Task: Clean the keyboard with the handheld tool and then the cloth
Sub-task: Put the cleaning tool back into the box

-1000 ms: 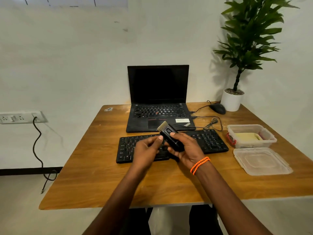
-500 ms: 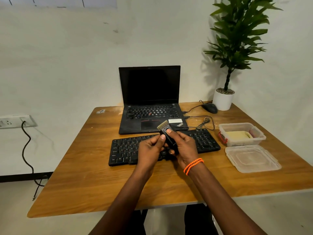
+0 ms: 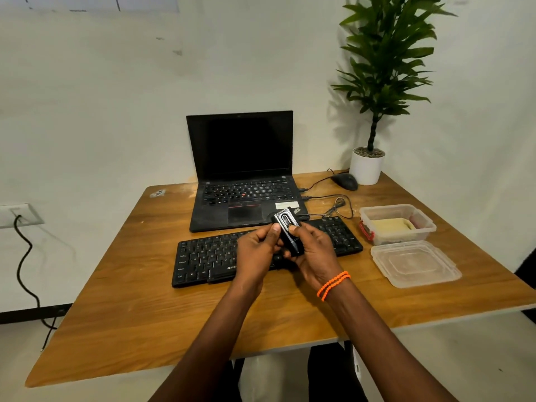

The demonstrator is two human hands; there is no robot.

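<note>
Head view: both hands' grip (image 3: 285,242) (curled) around tool (image 3: 290,235)

two hands (image 3: 258,250) (image 3: 314,253); one handheld tool (image 3: 288,235), one keyboard (image 3: 203,258), one laptop (image 3: 240,169), one mouse (image 3: 345,181), one potted plant (image 3: 377,82); one container (image 3: 397,223), one lid (image 3: 414,264)

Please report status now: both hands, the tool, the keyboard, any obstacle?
Left hand and right hand both grip the black handheld tool, held above the keyboard. Cloth not yet used. Nothing in the way.
</note>
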